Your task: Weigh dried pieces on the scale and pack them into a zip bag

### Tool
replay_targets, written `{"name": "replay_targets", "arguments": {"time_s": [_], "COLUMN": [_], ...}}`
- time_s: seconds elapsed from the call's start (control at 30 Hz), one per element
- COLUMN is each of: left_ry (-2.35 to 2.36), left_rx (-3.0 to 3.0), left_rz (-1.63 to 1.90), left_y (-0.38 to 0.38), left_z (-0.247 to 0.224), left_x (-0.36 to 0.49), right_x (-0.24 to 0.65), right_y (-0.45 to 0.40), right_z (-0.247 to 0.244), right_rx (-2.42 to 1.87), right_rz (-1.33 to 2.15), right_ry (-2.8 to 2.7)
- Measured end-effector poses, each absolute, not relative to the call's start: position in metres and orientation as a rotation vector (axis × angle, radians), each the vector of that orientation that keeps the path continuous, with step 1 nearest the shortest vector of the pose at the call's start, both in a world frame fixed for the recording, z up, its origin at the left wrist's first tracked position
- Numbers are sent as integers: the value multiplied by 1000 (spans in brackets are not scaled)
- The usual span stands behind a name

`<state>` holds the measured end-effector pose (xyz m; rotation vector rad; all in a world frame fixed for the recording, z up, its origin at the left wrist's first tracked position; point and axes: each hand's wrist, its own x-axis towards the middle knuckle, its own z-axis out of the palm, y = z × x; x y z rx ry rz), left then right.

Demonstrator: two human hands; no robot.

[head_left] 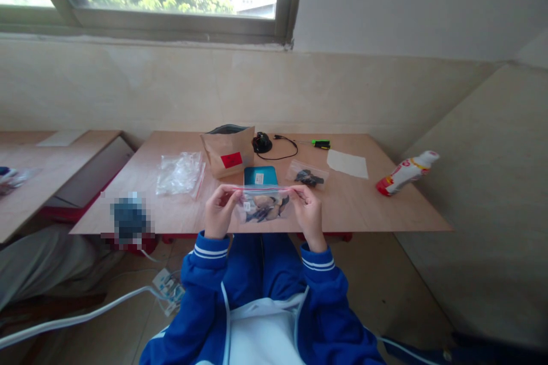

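At my far left I see a neighbouring table (25,199) with a pale sheet (64,137) near its back edge; below it is the grey trouser leg (47,265) of another person, beside a pixelated patch I cannot read; a white cable (85,316) runs across the floor to a power strip (168,291). On the wooden table (351,211) in front of me, a heap of clear plastic bags (177,174) lies toward the left; just right of it stands a brown pouch (226,151), its top gaping, with a red label (232,160) on its front.

My left hand (219,211) pinches one upper corner of a zip bag (266,206) between thumb and fingers; the bag hangs at the table's near edge, its red-lined top stretched straight, with dark and tan pieces inside; I cannot tell whether its bottom touches the wood. Behind it lies a teal box (261,174), partly covered; farther back sits a black round device (262,142) with a thin black cord (295,151) curling beside it. My right hand (309,212) pinches the other upper corner the same way; beyond it lies a second bag (307,175) of dark pieces; then come a green-and-black screwdriver (321,144), a white paper (347,164) and, rightmost, a red-and-white bottle (406,174).
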<state>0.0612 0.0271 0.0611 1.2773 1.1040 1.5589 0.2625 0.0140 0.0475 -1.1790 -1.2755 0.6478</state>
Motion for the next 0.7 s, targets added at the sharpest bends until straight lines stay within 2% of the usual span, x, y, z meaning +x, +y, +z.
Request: {"name": "replay_targets", "arguments": {"time_s": [0.17,0.33,0.5,0.7], "left_ry": [1151,1205,1205,1182], "left_rx": [1387,1460,1506,1585], "left_rz": [1536,1611,1596,1570], "left_y": [26,23,19,18], "left_z": [58,58,59,56], "left_x": [55,61,72,74], "right_x": [264,266,263,243], "right_y": [13,15,16,21], "right_z": [49,53,65,69], "right_rx": [-1257,-1255,-1236,-1177], "right_rz": [416,335,196,249], "right_ry": [-1316,-1381,-1633,-1859]}}
